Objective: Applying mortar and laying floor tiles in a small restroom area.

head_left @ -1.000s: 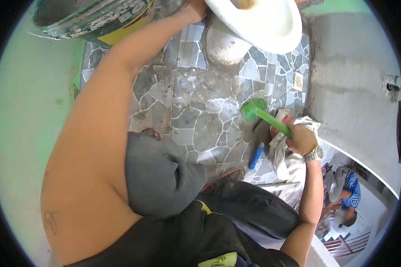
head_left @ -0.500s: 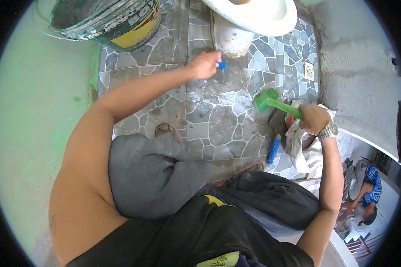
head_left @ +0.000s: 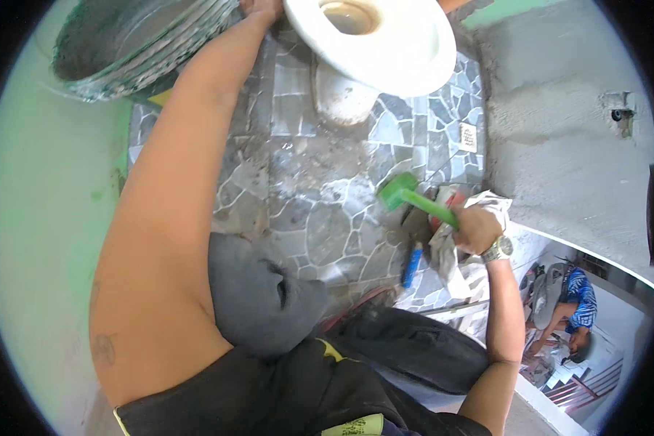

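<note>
My right hand [head_left: 478, 229] is closed around the handle of a green plastic dipper [head_left: 400, 190], whose cup end hangs over the wet stone-patterned floor. My left arm stretches far forward. At the top edge, my left hand [head_left: 260, 9] is beside the white toilet bowl [head_left: 421, 69], between it and a large bucket [head_left: 76, 62] caked with grey residue. Its fingers are mostly cut off by the frame, so whatever they hold is hidden. Below the bowl, its pedestal [head_left: 344, 102] meets the floor, smeared with dirt.
A blue tube-shaped tool [head_left: 412, 266] lies near a crumpled white sack [head_left: 450, 261]. A drain grate [head_left: 468, 136] sits by the right wall. A person in a blue patterned shirt [head_left: 581, 294] is beyond the low ledge. A skin-coloured patch [head_left: 452, 4] shows at the top edge.
My left hand has moved from near the pedestal's base, where it held something small and blue, up to the top edge. The view has shifted; the right hand still grips the dipper.
</note>
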Demonstrator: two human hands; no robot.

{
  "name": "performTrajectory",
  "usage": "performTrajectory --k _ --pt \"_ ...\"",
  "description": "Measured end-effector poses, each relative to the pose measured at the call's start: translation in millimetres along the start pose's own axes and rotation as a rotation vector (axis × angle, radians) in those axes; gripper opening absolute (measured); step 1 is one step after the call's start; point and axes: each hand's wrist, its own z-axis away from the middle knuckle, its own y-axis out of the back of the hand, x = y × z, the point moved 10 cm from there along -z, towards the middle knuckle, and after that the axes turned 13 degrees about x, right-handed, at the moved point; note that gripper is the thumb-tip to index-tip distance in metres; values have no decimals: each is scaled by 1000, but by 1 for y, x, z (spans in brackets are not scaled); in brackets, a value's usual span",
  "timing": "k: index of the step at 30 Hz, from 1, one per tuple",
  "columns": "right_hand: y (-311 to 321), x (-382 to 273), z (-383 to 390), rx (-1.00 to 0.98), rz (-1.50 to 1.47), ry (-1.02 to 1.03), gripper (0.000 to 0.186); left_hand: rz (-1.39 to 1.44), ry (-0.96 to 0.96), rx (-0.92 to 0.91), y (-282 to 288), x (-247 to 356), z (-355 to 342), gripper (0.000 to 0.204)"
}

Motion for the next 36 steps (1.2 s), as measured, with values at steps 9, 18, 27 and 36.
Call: performTrajectory --k 9,18,27,36 --pt "1 11 -7 -67 -86 -14 33 -152 -170 -29 -6 -26 27 37" --pt "1 21 0 27 -102 21 36 54 -28 -483 94 28 270 31" --pt "-14 21 0 -18 -13 34 37 123 148 -120 57 5 63 37" --pt "-6 19 -8 -130 -120 -21 40 59 74 -71 11 1 -13 43"
